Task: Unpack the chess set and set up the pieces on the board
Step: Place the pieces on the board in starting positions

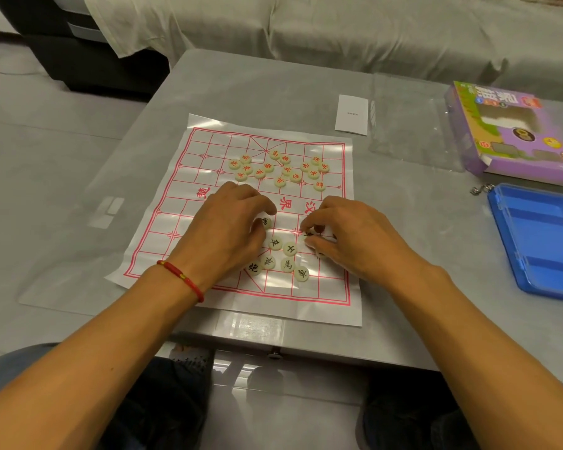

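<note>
Fingers of both hands curl onto black-marked pieces (275,243) on the board (163,222).
Left hand (231,222) touches one; right hand (342,232) pinches another.

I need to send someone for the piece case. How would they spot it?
Start at the grey table and go to its right edge, nearer than the purple box. The blue tray lies flat there, the only solid blue thing, with shallow moulded compartments.
</note>
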`<state>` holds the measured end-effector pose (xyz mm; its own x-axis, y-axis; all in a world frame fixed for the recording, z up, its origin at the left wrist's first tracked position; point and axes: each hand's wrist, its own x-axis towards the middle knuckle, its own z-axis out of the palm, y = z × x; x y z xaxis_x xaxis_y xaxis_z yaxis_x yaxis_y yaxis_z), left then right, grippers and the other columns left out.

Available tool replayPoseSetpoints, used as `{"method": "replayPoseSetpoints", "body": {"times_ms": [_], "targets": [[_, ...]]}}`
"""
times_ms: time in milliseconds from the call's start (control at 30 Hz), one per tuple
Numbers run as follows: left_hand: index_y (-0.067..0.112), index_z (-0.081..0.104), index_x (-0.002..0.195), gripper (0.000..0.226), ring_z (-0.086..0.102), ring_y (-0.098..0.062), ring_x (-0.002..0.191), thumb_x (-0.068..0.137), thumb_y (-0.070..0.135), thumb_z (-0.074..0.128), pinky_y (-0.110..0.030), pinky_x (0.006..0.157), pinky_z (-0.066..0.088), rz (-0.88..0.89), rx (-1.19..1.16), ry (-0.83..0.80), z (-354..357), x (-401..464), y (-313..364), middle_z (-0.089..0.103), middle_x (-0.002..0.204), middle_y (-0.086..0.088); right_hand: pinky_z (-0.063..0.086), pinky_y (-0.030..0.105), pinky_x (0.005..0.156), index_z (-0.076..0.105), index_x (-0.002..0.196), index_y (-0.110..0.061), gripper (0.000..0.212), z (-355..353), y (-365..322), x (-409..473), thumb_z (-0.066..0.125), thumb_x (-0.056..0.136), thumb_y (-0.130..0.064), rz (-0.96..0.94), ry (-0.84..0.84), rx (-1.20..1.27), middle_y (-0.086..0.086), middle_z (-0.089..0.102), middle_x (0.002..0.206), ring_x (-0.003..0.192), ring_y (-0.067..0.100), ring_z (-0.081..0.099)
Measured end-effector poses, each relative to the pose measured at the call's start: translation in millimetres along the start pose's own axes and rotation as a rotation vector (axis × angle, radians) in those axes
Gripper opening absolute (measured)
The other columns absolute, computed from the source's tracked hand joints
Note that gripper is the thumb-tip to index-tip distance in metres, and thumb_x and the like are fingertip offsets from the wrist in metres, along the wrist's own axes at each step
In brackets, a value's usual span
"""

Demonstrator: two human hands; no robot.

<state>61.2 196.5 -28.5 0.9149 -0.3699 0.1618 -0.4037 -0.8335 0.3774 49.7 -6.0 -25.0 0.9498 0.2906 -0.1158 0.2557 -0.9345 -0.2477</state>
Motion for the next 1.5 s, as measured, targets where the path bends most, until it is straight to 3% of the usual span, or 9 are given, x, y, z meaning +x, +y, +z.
{"method": "replayPoseSetpoints", "body": {"times_ms": [133, 267, 567, 700, 1167, 1333, 1500], "targets": [[0.020, 0.066, 0.116, 0.026, 0.048, -0.021, 0.117, 0.091, 0.019, 0.061, -0.035, 0.100, 0.040, -0.008, -0.003, 0.001, 0, 1, 0, 0.062, 0.123, -0.002, 0.049, 0.029, 0.095, 0.060, 0.129, -0.033, 0.038, -1, 0, -1, 0.065, 0.093, -0.040, 0.012, 0.007, 0.058, -0.008, 0.061, 0.125, 0.109, 0.014, 0.058], [0.021, 0.066, 0.115, 0.025, 0.048, -0.021, 0.117, 0.091, 0.019, 0.061, -0.035, 0.100, 0.040, -0.010, -0.013, 0.011, 0, 0, -1, 0.062, 0.123, -0.001, 0.050, 0.027, 0.089, 0.062, 0.120, -0.032, 0.035, -1, 1, -2, 0.064, 0.090, -0.050, 0.053, 0.071, 0.004, -0.009, 0.064, 0.118, 0.102, 0.013, 0.060], [0.021, 0.066, 0.115, 0.025, 0.048, -0.021, 0.117, 0.090, 0.019, 0.061, -0.033, 0.099, 0.039, -0.024, -0.027, 0.022, -2, -2, -6, 0.062, 0.123, -0.002, 0.049, 0.027, 0.091, 0.065, 0.119, -0.029, 0.026, 3, -7, 5, 0.064, 0.094, -0.035, -0.003, 0.055, 0.019, -0.007, 0.066, 0.117, 0.102, 0.014, 0.061], [0.021, 0.067, 0.114, 0.025, 0.049, -0.022, 0.116, 0.090, 0.020, 0.061, -0.033, 0.098, 0.040, -0.032, -0.020, 0.027, -3, -3, -9, 0.063, 0.122, -0.002, 0.046, 0.023, 0.086, 0.061, 0.125, -0.031, 0.030, 3, -8, 5, 0.063, 0.095, -0.035, 0.003, 0.052, 0.043, -0.009, 0.065, 0.121, 0.100, 0.011, 0.059], [0.022, 0.065, 0.116, 0.026, 0.049, -0.021, 0.118, 0.091, 0.022, 0.061, -0.035, 0.101, 0.040, -0.049, -0.012, 0.015, -5, -4, -11, 0.061, 0.125, -0.002, 0.048, 0.026, 0.091, 0.060, 0.127, -0.032, 0.033, 3, -9, 5, 0.063, 0.094, -0.036, -0.011, 0.049, 0.076, -0.010, 0.061, 0.127, 0.102, 0.011, 0.059], [0.022, 0.066, 0.116, 0.026, 0.049, -0.023, 0.119, 0.091, 0.022, 0.062, -0.036, 0.102, 0.040, -0.067, -0.018, 0.019, -10, -5, -13, 0.061, 0.126, -0.002, 0.047, 0.024, 0.087, 0.063, 0.123, -0.031, 0.030, -1, -10, 3, 0.063, 0.094, -0.038, -0.054, 0.091, 0.064, -0.009, 0.063, 0.121, 0.091, 0.003, 0.049], [0.021, 0.066, 0.117, 0.026, 0.048, -0.024, 0.125, 0.092, 0.018, 0.061, -0.039, 0.109, 0.035, -0.152, -0.020, 0.048, -17, -5, -23, 0.060, 0.129, -0.003, 0.050, 0.026, 0.086, 0.066, 0.120, -0.029, 0.027, 2, -24, 4, 0.062, 0.095, -0.039, -0.128, 0.075, -0.020, -0.008, 0.063, 0.118, 0.104, 0.014, 0.060]]}}
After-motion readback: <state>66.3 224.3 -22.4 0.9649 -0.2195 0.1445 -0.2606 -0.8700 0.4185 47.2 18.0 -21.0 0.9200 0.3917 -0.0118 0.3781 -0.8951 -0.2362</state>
